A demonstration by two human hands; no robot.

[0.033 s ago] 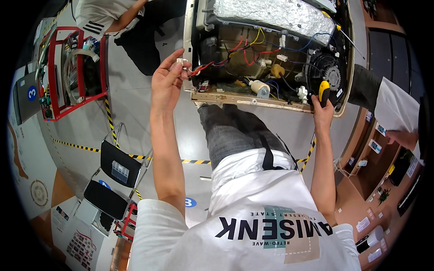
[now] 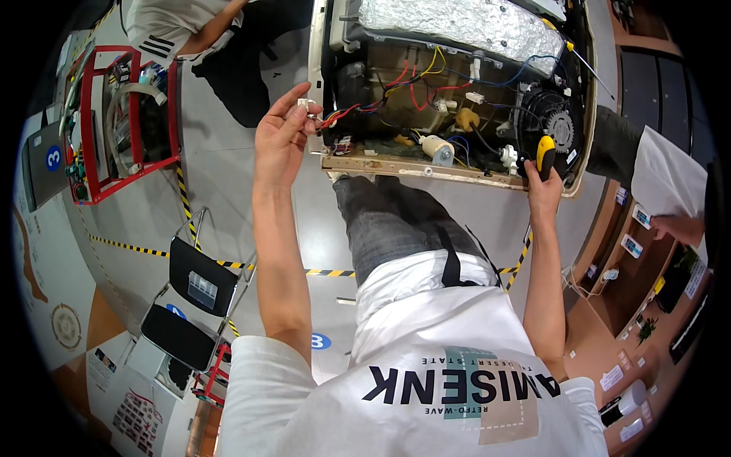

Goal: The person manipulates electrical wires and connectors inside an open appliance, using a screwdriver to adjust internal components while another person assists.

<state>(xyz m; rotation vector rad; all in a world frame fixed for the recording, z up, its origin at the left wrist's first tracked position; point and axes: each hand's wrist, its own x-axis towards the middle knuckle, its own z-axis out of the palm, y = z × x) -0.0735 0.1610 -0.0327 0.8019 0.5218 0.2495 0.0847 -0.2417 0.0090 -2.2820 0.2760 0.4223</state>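
My left hand (image 2: 285, 133) pinches a small white connector (image 2: 303, 105) on a bundle of red and other coloured wires, at the left edge of an open appliance housing (image 2: 381, 163). My right hand (image 2: 542, 179) grips a yellow-and-black handled tool (image 2: 546, 154) at the housing's lower right; its working end is not clear to me. Inside are a silver foil-covered block (image 2: 457, 27), a white cylindrical part (image 2: 440, 149), coloured wires and a black round part with a gear-like face (image 2: 554, 122). A yellow-handled screwdriver (image 2: 590, 65) lies along the upper right edge.
One person (image 2: 167, 30) is at the top left, another (image 2: 670, 175) at the right. A red-framed rack (image 2: 122, 186) and a black folding chair (image 2: 194, 278) stand left on the taped floor (image 2: 228, 190). Wooden shelving (image 2: 601, 274) runs along the right.
The sleeve and hand of the person at the right have shifted slightly. My hands and the housing look the same.
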